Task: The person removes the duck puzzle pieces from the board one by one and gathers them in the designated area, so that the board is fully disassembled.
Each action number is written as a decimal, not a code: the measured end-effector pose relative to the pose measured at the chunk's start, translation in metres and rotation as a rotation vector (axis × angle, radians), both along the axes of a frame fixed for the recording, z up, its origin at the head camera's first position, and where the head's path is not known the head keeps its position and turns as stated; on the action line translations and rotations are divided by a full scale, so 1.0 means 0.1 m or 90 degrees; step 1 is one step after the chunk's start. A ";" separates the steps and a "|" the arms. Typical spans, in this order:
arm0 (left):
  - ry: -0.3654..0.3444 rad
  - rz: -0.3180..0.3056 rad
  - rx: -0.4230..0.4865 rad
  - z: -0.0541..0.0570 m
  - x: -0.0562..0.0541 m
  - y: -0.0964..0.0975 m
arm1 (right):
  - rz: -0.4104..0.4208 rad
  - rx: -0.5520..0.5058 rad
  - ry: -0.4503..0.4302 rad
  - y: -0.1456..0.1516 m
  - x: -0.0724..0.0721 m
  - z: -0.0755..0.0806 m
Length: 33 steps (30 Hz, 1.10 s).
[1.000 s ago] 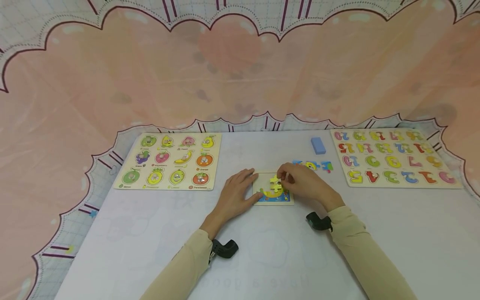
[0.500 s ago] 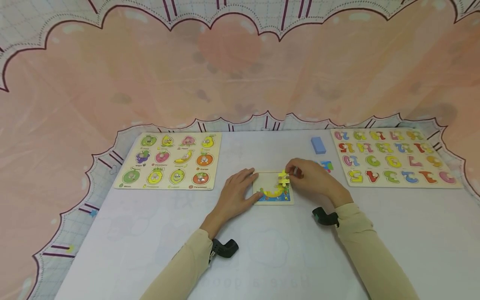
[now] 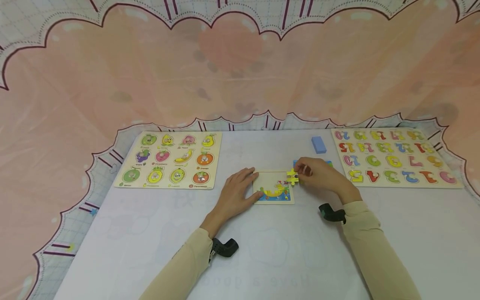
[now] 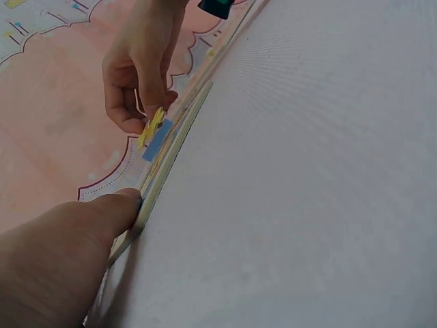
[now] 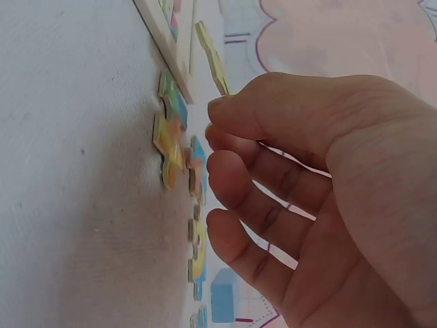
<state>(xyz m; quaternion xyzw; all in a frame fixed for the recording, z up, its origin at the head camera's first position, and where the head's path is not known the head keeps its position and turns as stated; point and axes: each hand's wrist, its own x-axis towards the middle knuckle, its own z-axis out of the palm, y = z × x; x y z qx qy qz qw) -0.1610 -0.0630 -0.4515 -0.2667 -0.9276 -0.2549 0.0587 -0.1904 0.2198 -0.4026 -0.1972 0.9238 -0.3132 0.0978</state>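
My right hand (image 3: 320,177) pinches a yellow jigsaw piece (image 3: 292,177) between thumb and index finger. In the head view the piece overlaps the right edge of a small wooden puzzle board (image 3: 267,180). The right wrist view shows the jigsaw piece (image 5: 213,58) edge-on, raised above the table, with the other fingers loosely bent below it. My left hand (image 3: 234,191) rests along the board's left side, fingers extended and thumb at its lower-left corner. Along the board's bottom, fitted pieces (image 3: 275,193) form a blue and yellow picture; its upper part is bare wood.
Several loose jigsaw pieces (image 5: 171,140) lie beside the board, mostly hidden by my right hand in the head view. Behind them sits a blue block (image 3: 318,145). A fruit puzzle board (image 3: 175,186) lies at the left, a number puzzle board (image 3: 405,183) at the right.
My right hand has moved right with the yellow jigsaw piece, from over the middle of the board to its right edge. The left hand stays in place.
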 end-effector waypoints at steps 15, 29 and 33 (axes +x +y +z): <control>-0.009 0.000 -0.001 0.01 0.00 0.01 | -0.005 0.012 0.000 0.18 -0.02 0.04; -0.013 0.004 -0.007 -0.01 -0.01 0.01 | -0.007 0.014 -0.030 0.34 -0.03 0.05; -0.011 0.005 -0.014 -0.01 -0.01 0.01 | -0.010 0.015 -0.038 0.37 -0.02 0.07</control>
